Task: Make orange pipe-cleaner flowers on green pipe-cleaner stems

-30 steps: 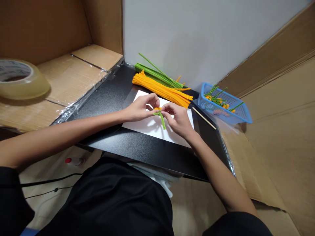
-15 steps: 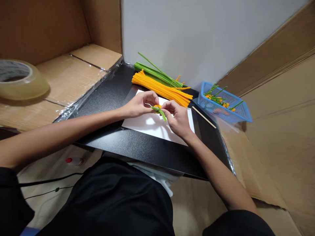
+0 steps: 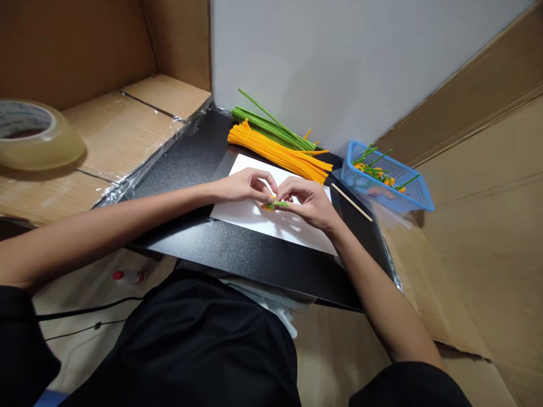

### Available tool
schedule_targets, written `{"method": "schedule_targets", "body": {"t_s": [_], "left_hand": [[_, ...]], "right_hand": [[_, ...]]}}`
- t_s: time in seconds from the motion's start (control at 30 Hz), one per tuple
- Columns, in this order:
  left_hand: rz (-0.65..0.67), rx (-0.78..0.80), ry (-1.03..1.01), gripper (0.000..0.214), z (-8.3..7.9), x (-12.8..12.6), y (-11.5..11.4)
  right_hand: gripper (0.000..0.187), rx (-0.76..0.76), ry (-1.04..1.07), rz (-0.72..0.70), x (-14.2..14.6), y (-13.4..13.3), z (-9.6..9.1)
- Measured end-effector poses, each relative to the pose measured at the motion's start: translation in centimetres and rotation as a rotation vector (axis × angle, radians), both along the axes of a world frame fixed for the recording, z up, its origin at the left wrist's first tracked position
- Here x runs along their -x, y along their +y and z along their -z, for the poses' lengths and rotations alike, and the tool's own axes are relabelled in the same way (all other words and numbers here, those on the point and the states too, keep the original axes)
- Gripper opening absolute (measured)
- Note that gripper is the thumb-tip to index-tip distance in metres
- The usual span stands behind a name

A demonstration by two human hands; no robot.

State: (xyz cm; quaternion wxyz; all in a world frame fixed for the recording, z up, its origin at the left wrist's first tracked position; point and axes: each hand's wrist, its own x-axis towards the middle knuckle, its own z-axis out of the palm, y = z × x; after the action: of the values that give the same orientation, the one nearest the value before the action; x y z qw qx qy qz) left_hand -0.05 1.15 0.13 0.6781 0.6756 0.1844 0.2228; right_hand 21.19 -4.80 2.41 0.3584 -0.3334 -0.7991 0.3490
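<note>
Over a white sheet of paper [image 3: 237,212], both hands pinch a small orange and green pipe-cleaner piece [image 3: 270,206]. My left hand [image 3: 246,185] is closed on its orange side with thumb and fingertips. From the right, my right hand [image 3: 309,200] grips the green pipe-cleaner end, fingertips meeting those of the left. Fingers partly cover the piece, so its exact shape is hidden. Just behind the paper lie a bundle of orange pipe cleaners [image 3: 275,151] and a bundle of green pipe cleaners [image 3: 271,129].
A thin wooden stick [image 3: 352,202] lies right of the paper. Beyond it, a blue plastic basket [image 3: 413,198] holds several orange and green pieces. A roll of clear tape [image 3: 51,150] rests on cardboard at left. A red-capped bottle [image 3: 129,276] is below the black table [image 3: 190,240].
The piece has moved slightly down and turned; its green end now points right instead of down toward me. My right hand has shifted a little right and lower.
</note>
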Motion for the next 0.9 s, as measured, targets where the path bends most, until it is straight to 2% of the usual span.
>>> {"method": "schedule_targets", "body": {"t_s": [0.17, 0.33, 0.63, 0.9], "left_hand": [[0.024, 0.08, -0.002, 0.022, -0.3, 0.0, -0.3], [0.005, 0.135, -0.047, 0.021, -0.1, -0.2, -0.4], [-0.052, 0.185, -0.141, 0.032, 0.0, -0.6, -1.2], [-0.107, 0.201, -0.121, 0.022, 0.3, -0.8, -1.1]], "right_hand": [[0.014, 0.13, 0.114, -0.004, 0.4, -0.3, 0.3], [0.017, 0.22, 0.212, 0.057, 0.7, -0.4, 0.6], [0.022, 0.133, 0.262, 0.265, 1.3, -0.4, 0.9], [0.018, 0.177, 0.277, 0.198, 1.6, -0.4, 1.1]]}}
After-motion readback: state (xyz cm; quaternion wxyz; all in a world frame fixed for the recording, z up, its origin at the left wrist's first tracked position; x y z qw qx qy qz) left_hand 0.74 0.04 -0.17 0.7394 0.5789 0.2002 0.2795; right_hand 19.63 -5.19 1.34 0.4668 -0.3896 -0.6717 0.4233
